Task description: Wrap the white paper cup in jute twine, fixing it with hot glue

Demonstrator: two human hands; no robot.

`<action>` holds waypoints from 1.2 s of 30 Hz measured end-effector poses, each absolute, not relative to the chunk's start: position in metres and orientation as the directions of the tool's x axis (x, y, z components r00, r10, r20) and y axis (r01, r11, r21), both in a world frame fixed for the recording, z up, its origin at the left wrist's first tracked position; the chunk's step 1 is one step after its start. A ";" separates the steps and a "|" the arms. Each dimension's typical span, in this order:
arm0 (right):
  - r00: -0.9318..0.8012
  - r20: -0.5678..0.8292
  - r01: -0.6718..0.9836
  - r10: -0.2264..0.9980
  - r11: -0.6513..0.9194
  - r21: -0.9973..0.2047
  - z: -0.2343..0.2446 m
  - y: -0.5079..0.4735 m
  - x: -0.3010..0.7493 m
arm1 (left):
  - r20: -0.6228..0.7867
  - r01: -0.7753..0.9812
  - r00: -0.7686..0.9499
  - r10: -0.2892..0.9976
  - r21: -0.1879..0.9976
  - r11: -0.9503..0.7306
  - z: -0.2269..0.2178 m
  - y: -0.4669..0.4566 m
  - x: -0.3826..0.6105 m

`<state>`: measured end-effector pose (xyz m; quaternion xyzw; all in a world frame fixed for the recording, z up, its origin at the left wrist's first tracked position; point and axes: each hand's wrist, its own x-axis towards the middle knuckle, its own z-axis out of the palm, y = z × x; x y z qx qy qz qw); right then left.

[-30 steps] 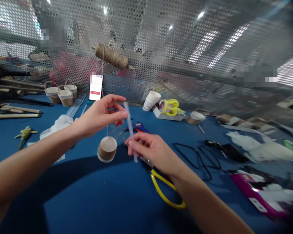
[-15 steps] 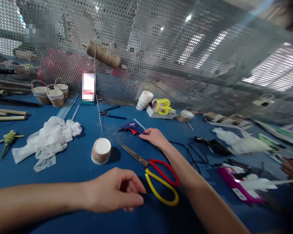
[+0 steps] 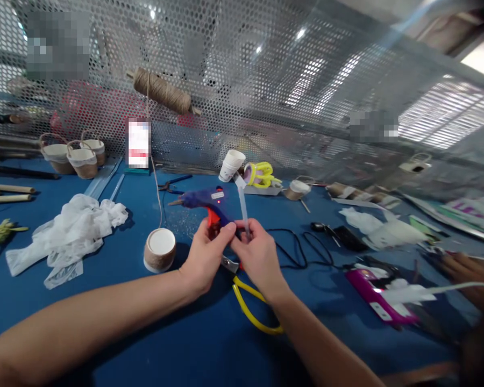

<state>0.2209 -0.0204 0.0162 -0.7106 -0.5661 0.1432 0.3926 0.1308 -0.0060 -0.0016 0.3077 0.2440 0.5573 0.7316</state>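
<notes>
A blue glue gun (image 3: 204,200) with an orange trigger is raised above the blue table, its nozzle pointing left. My left hand (image 3: 210,250) is closed around its handle. Against the bottom of that handle, my right hand (image 3: 258,252) pinches a translucent glue stick (image 3: 242,207) that stands nearly upright. Whether the right fingers also grip the handle is hard to see. Below both hands lie scissors with a yellow loop (image 3: 250,312), partly covered by them. Left of my hands stands a small cup (image 3: 160,250) wrapped in brown twine, bottom up, its strand running to a twine spool (image 3: 161,91).
White lace fabric (image 3: 70,231) lies at left, near small handled baskets (image 3: 83,161). Pliers (image 3: 171,183), paper cups (image 3: 231,164) and a yellow-handled item (image 3: 262,174) sit behind. A black cord (image 3: 294,247) and magenta box (image 3: 377,295) are at right, beside another person's hand (image 3: 463,274).
My right hand has lifted the glue gun and glue stick off the table. My left hand has moved up and right and closed on the gun's handle.
</notes>
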 end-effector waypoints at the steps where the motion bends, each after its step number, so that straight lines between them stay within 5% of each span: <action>1: 0.303 0.237 0.675 0.923 -0.032 -0.737 0.015 -0.024 0.218 | 0.001 -0.671 0.256 0.967 0.720 0.177 -0.002 -0.006 0.131; 3: 0.255 0.206 0.589 0.945 0.017 -0.808 0.016 -0.027 0.218 | 0.010 -0.681 0.252 0.968 0.713 0.170 -0.003 -0.005 0.128; 6: 0.240 0.136 0.207 0.961 0.087 -0.975 0.024 -0.023 0.229 | 0.018 -0.684 0.269 0.963 0.708 0.178 -0.002 -0.004 0.121; 8: 0.290 0.117 -0.045 0.950 0.136 -0.990 0.034 -0.018 0.239 | -0.002 -0.661 0.327 0.945 0.714 0.230 0.000 -0.004 0.117; 12: 0.313 0.141 -0.234 0.939 0.220 -0.947 0.052 -0.011 0.250 | -0.052 -0.616 0.525 0.850 0.666 0.421 0.002 -0.004 0.113; 21: 0.388 0.335 -0.177 0.858 0.427 -0.887 0.049 -0.013 0.245 | -0.085 -0.520 0.712 0.697 0.603 0.605 -0.001 -0.007 0.109; 29: 0.439 0.488 0.034 0.755 0.528 -0.848 0.045 -0.018 0.243 | -0.054 -0.526 0.714 0.698 0.617 0.586 -0.005 -0.007 0.109; 36: 0.453 0.475 0.044 0.754 0.513 -0.857 0.039 -0.019 0.242 | -0.026 -0.555 0.666 0.745 0.651 0.518 -0.004 -0.010 0.110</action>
